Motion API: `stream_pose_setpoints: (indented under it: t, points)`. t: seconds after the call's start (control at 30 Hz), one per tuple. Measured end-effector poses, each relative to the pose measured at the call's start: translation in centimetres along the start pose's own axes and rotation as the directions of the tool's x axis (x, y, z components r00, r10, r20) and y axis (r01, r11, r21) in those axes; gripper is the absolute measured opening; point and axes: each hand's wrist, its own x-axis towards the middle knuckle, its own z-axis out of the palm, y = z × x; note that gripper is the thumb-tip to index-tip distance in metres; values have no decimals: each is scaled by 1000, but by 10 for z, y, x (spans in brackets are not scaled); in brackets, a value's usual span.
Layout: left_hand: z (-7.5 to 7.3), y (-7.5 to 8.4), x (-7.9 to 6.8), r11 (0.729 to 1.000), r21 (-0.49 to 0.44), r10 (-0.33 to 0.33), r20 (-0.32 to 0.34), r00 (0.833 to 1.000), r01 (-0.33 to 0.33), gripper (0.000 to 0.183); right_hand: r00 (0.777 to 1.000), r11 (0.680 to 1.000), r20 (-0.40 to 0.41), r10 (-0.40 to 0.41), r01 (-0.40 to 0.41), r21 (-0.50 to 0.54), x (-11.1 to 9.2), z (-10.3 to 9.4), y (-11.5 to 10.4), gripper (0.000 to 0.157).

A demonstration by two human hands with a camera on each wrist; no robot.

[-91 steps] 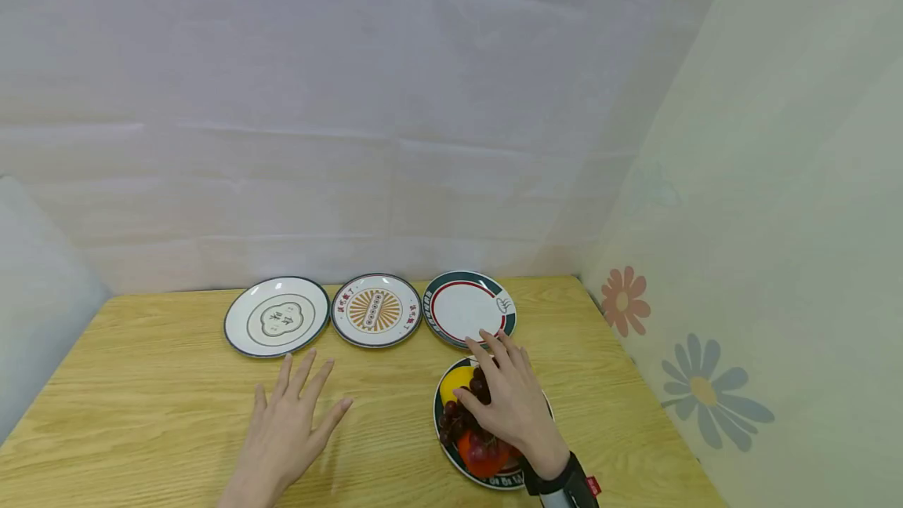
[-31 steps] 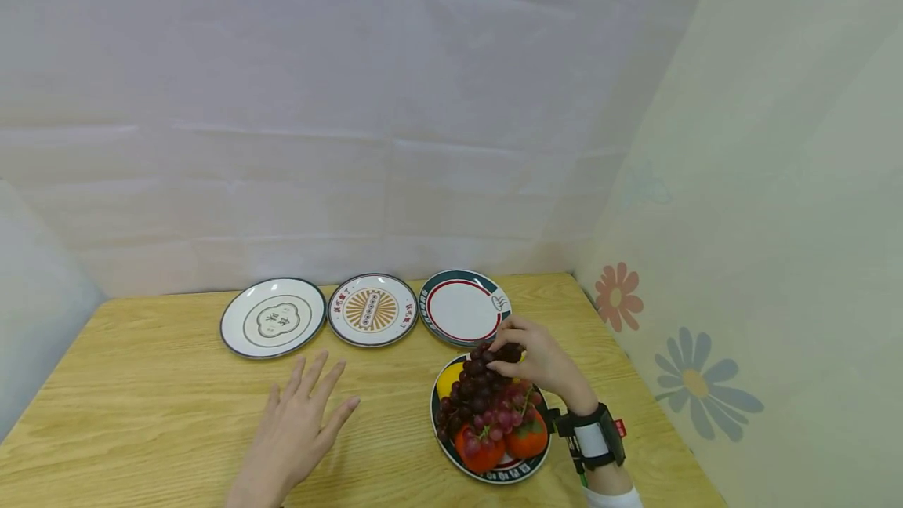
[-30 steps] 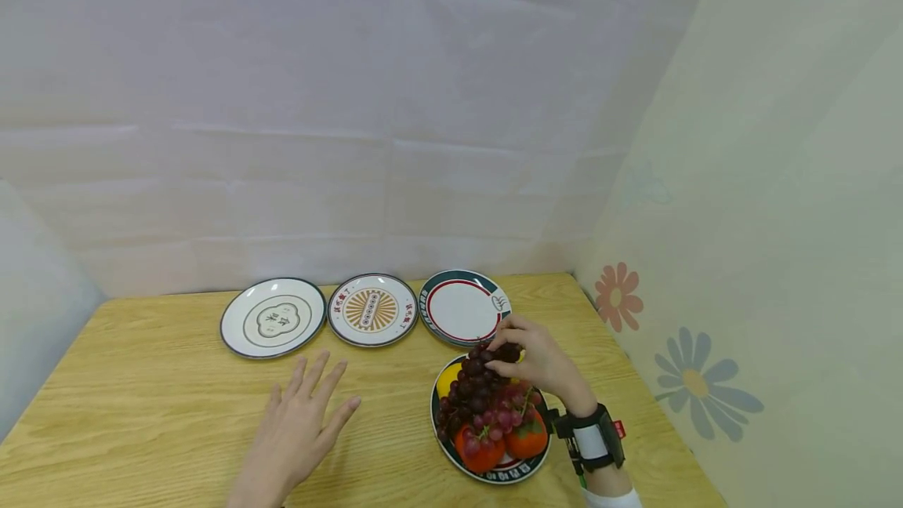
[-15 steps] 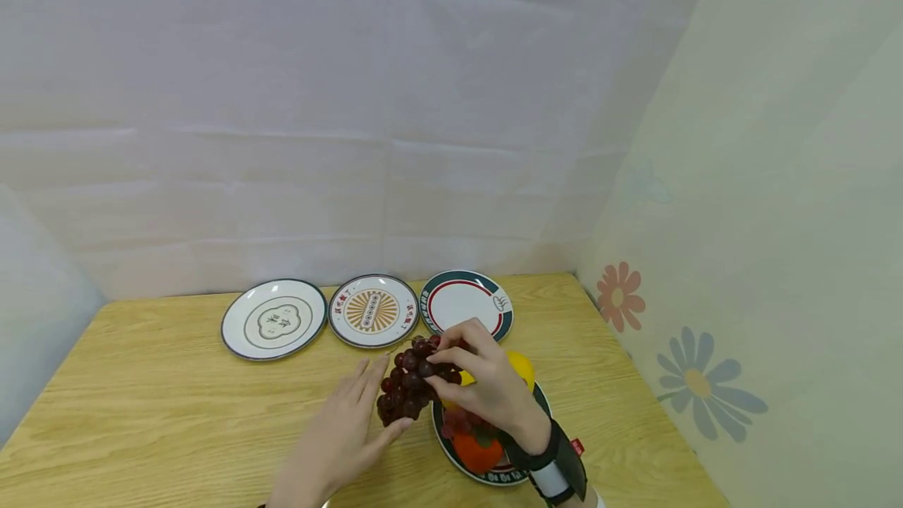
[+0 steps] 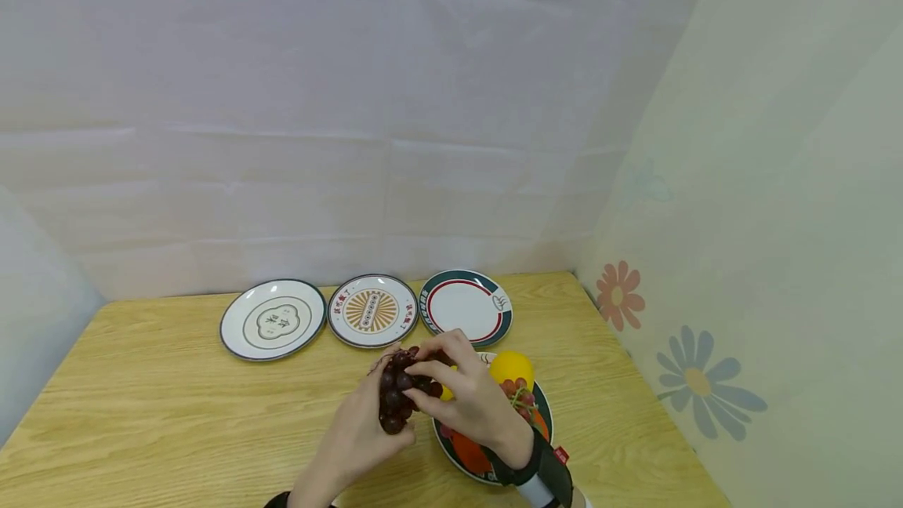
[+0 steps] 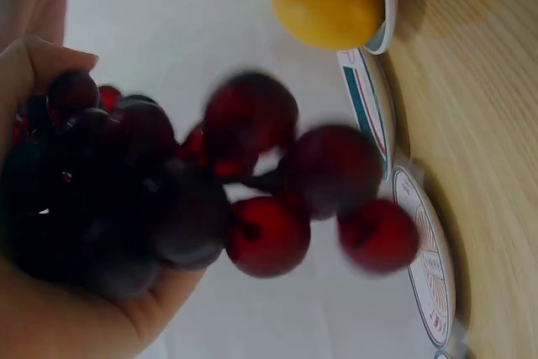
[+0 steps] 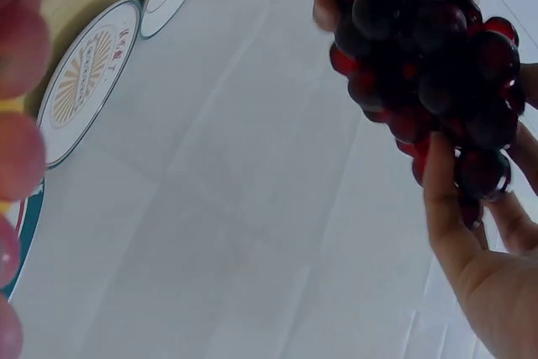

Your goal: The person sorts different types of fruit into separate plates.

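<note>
In the head view a dark purple bunch of grapes [image 5: 393,397] is up off the table, between both hands. My left hand [image 5: 358,423] cups it from the left, and the left wrist view shows grapes [image 6: 160,182] lying in the palm with fingers round them. My right hand [image 5: 474,400] pinches the bunch's right side between thumb and fingers, its fingertips amid the grapes [image 7: 437,65] in the right wrist view. Beside and below the right hand sits a fruit plate [image 5: 543,406] with a yellow fruit [image 5: 513,368], a pinkish-red bunch of grapes [image 5: 520,397] and orange persimmons [image 5: 469,451], partly hidden.
Three plates stand in a row at the table's back edge: a white plate [image 5: 236,326], a sunburst-patterned plate [image 5: 374,310] and a green-rimmed plate [image 5: 462,306]. Behind them hangs a pale cloth [image 5: 317,139]. A wall with flower prints [image 5: 698,382] borders the right side.
My right hand has lifted the dark grapes off the fruit plate and carried them left. My left hand has moved right from the table and closed round the bunch.
</note>
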Motion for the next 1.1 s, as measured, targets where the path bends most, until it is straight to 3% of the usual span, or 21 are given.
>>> stream_pose_setpoints:
  t: [0.17,0.33,0.47,0.6,0.67,0.77,0.97,1.1]
  points:
    - [-17,-14,5,994,60,-88,-48,995,91,85,990,992,104,93,-82,-101,-7,-3,3,32]
    - [-59,-54,27,963,201,-151,-140,979,178,82,974,972,109,198,-180,-152,-19,-12,9,35]
    - [-94,-102,50,916,277,-229,-231,946,289,82,956,954,97,276,-261,-145,-32,-23,15,33]
    - [-114,-146,63,892,202,-350,-261,900,405,84,942,939,87,323,-308,-151,-47,-35,24,32]
    - [-118,-163,65,877,172,-401,-251,881,449,83,936,928,77,344,-327,-177,-54,-41,28,31]
    - [-119,-179,67,861,168,-438,-239,867,481,77,929,914,52,366,-349,-206,-63,-48,33,27]
    - [-110,-195,68,851,201,-430,-263,864,485,55,927,903,13,375,-362,-229,-74,-59,41,17]
    - [-105,-200,64,837,282,-416,-230,880,469,57,922,889,4,387,-372,-268,-79,-62,45,18]
